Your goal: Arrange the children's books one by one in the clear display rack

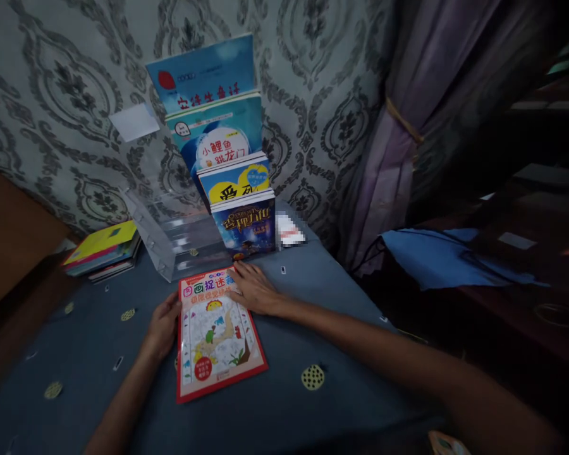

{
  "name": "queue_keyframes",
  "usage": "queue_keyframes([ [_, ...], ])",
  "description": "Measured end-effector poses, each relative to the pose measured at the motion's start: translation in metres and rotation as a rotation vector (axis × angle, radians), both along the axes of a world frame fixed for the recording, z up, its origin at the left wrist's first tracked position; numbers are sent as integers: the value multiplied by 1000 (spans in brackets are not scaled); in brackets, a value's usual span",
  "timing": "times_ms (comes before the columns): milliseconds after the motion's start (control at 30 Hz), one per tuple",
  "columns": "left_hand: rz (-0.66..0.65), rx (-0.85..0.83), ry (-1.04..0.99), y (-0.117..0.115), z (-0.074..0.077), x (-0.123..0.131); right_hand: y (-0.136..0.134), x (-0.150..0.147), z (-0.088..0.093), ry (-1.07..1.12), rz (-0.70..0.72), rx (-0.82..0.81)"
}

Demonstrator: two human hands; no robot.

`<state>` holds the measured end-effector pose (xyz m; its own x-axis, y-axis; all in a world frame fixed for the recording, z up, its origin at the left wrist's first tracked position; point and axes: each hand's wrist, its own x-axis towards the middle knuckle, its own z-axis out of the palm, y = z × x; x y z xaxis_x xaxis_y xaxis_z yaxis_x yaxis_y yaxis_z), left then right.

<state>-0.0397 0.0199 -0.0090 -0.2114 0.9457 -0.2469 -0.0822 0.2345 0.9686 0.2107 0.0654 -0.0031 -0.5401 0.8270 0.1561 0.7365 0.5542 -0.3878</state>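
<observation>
A red-bordered children's picture book [220,341] lies face up on the dark blue cloth in front of me. My left hand [164,325] is at its left edge, fingers curled in against the border; some fingertips are hidden. Across the upper right corner of the cover rests my right hand [255,289], its fingers stretched out and slightly spread. Just beyond stands a clear tiered rack [154,237], its right side filled with upright books in rising rows. The front one is a dark blue book [247,227], followed by a yellow-and-blue book [239,180] and larger blue ones.
A stack of thin books [105,246], yellow on top, lies left of the rack. Behind is patterned wallpaper [308,126] with a white card [134,122]. A tied purple curtain [384,170] hangs at right, near a blue cloth item [427,256]. The table's edge [355,284] slants down rightward.
</observation>
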Motion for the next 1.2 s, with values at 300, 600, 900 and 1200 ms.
queue_keyframes([
  [300, -107, 99, 1428, -12, 18, 12, 7, 2, -15, 53, 16, 31],
  [600, -169, 211, 1570, -10, 11, 27, 25, 5, -37, 303, 30, -23],
  [900, -325, 370, 1445, 14, 10, 48, 39, 8, -42, 527, 64, -184],
  [1200, -463, 460, 1447, 40, 9, 88, 38, 8, -40, 584, 64, -225],
])
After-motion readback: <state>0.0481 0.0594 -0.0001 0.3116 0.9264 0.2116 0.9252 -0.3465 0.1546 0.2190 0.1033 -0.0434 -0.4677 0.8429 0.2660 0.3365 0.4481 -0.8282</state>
